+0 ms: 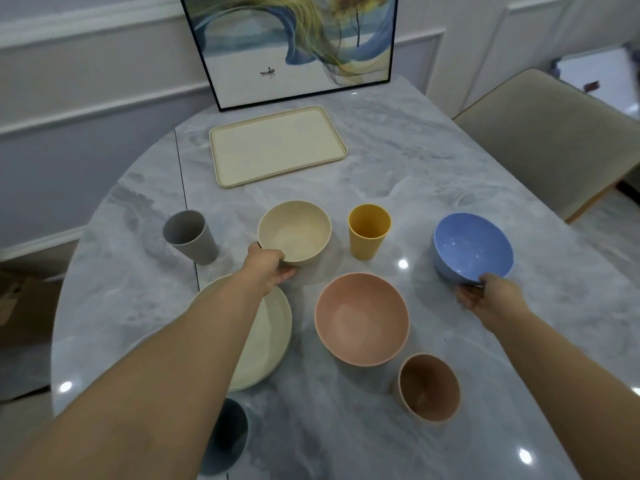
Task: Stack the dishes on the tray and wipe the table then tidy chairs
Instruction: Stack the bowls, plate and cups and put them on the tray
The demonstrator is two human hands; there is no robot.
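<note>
Marble-grey table [433, 161], rounded near end, with a framed picture [294, 43] propped at the far end against a panelled wall and a beige chair [554, 140] standing off the right edge. Cream tray [221, 154] lies at the far middle with nothing on it, so stacking looks barely begun; wiping and chairs are judged untouched, and no cloth is in view. Left hand [268, 271] grips the near rim of the cream bowl [294, 233], thumb over the lip. Right hand [485, 296] grips the near rim of the blue bowl [472, 249], which is tilted. Loose on the table: grey cup [190, 235], yellow cup [369, 230], pink bowl [362, 318], brown cup [429, 386], cream plates [273, 334] partly under the left forearm, and a dark cup [232, 434] close to the near edge. Open marble between bowls and tray gives a free lane; the yellow cup stands between the two held bowls.
</note>
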